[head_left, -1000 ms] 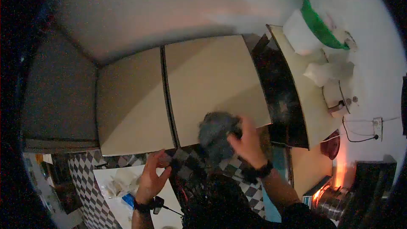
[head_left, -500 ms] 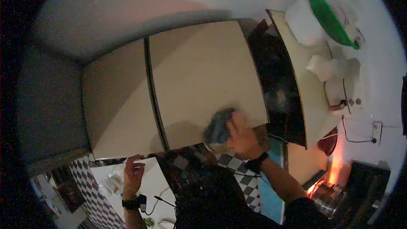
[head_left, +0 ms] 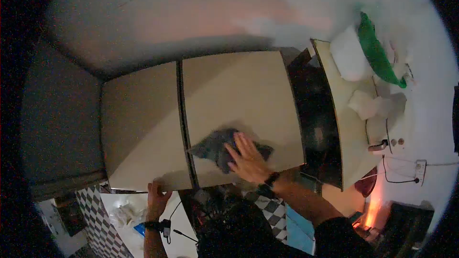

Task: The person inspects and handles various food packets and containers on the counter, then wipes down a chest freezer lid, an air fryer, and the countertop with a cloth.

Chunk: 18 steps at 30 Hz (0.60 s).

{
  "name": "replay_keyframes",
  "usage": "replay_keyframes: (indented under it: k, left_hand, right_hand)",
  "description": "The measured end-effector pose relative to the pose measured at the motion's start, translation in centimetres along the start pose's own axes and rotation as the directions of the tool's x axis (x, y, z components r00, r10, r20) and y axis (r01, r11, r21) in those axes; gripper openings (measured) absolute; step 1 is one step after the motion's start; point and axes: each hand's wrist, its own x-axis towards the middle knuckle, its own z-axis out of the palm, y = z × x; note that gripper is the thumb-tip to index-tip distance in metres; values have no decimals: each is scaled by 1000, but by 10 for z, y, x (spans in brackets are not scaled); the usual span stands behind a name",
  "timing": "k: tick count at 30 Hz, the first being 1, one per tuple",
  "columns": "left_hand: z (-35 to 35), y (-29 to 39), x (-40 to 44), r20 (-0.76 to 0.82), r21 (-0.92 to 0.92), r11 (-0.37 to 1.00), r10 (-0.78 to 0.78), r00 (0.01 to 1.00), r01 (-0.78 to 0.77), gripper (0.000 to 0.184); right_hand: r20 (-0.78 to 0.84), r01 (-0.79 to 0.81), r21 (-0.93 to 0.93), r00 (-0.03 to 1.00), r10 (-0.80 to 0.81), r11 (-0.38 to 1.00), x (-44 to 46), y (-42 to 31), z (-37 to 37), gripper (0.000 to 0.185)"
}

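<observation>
A dark grey cloth (head_left: 215,150) lies spread and crumpled on the right-hand beige panel (head_left: 239,91), near its lower edge. My right hand (head_left: 248,160) rests flat on the cloth, fingers stretched out and apart, pressing it against the panel. The left-hand beige panel (head_left: 143,129) is separated from the other by a dark gap. At its lower edge is my left hand (head_left: 157,200), with the fingertips touching the edge and the thumb apart. I see nothing held in it.
Below on the left stands a white table (head_left: 179,210) with a plastic bag (head_left: 126,215) and a cable. To the right, a shelf (head_left: 354,138) carries a white container (head_left: 349,55) and a green item (head_left: 375,52). An orange glow (head_left: 373,212) shows at lower right.
My right hand and the cloth have moved left, and the cloth has spread out flatter. My left hand has come to the panel's lower edge. The view has tilted up.
</observation>
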Motion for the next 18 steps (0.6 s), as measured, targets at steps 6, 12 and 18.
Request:
replay_keyframes:
  k: [6, 12, 18]
  left_hand:
    - [11, 19, -17, -37, 17, 975, -219, 975, 220, 71]
    - [-20, 35, -8, 38, 74, 989, -132, 991, 129, 48]
    - [-27, 40, 48, 231, -268, 936, -166, 959, 226, 23]
  right_hand:
    - [-452, -591, -236, 770, 451, 772, 49, 150, -56, 70]
    - [-410, -316, -315, 896, 172, 895, 223, 139, -29, 70]
    - [25, 179, -36, 984, -178, 983, 103, 35, -7, 67]
